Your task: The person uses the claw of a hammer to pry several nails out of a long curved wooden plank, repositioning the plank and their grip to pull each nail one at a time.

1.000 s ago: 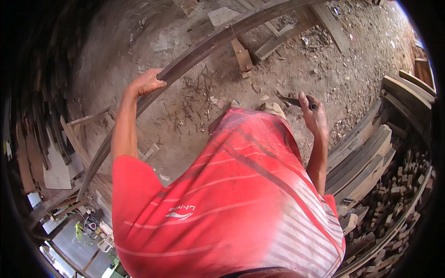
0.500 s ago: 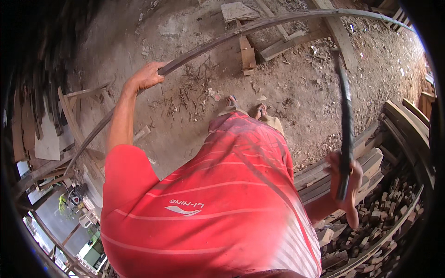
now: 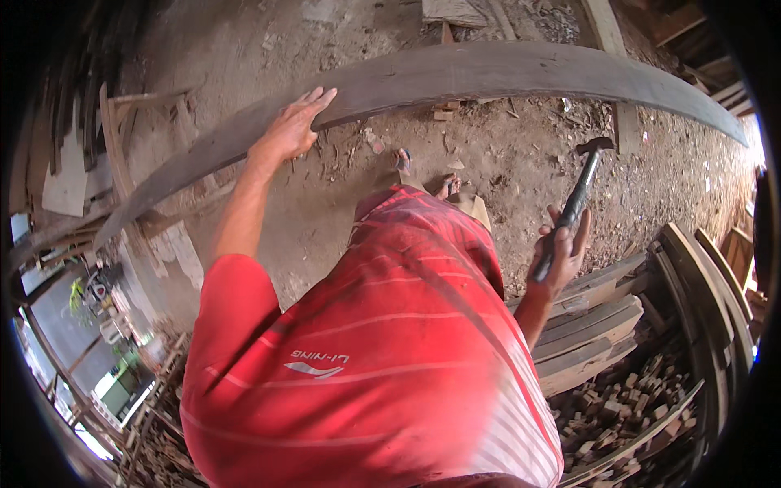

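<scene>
A long grey wooden plank (image 3: 488, 71) stretches across the upper view, its broad face showing and its outline curved. My left hand (image 3: 286, 132) rests on the left half of this plank with the fingers extended; the thumb side is at its near edge. In my right hand (image 3: 563, 254) is a hammer (image 3: 584, 180), gripped by its dark handle. The hammer's head points away from me, near the plank's lower edge and apart from it.
Stacked boards (image 3: 598, 329) lie at the right, beside a heap of small wood offcuts (image 3: 622, 407). Curved boards (image 3: 700, 301) lean at the far right. A wooden frame (image 3: 122, 150) stands at the left. Dirt floor (image 3: 504, 171) with scattered debris spreads before my feet.
The plank has turned from its narrow edge to its broad face. My left hand has loosened from gripping it to lying on it. My right hand has moved forward and inward with the hammer.
</scene>
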A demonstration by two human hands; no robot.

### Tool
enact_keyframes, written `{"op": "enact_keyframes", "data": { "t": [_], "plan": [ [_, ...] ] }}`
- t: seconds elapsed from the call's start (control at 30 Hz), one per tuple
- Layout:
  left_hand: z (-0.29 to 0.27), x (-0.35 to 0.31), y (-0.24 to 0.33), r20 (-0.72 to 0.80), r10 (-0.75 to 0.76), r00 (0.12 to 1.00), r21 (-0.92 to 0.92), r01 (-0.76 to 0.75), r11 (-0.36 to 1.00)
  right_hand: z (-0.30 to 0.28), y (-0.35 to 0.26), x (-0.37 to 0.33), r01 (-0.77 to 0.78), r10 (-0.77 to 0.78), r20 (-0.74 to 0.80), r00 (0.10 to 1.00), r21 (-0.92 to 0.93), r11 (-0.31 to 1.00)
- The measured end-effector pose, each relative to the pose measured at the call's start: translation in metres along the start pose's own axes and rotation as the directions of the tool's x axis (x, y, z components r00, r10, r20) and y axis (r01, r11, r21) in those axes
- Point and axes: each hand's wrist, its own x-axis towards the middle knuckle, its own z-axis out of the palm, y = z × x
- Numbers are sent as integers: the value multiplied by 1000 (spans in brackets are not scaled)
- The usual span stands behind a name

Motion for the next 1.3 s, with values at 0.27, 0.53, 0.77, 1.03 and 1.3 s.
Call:
{"op": "enact_keyframes", "data": {
  "t": [0.27,0.53,0.77,1.03,1.3],
  "plan": [
    [108,-19,31,-417,-90,904,168,174,970,26,15,-2,-307,332,67,941,-246,920],
    [147,-3,13,-540,-47,840,65,97,993,78,102,-19,-410,412,116,904,-40,911],
    [142,-12,7,-524,-56,850,29,84,996,119,113,-52,-580,582,285,761,-103,808],
    [140,-10,6,-543,-41,839,27,66,997,120,128,-60,-544,539,129,832,7,839],
    [136,-12,5,-485,-33,874,89,87,992,136,110,-76,-191,330,230,916,-474,859]
  ]
}}
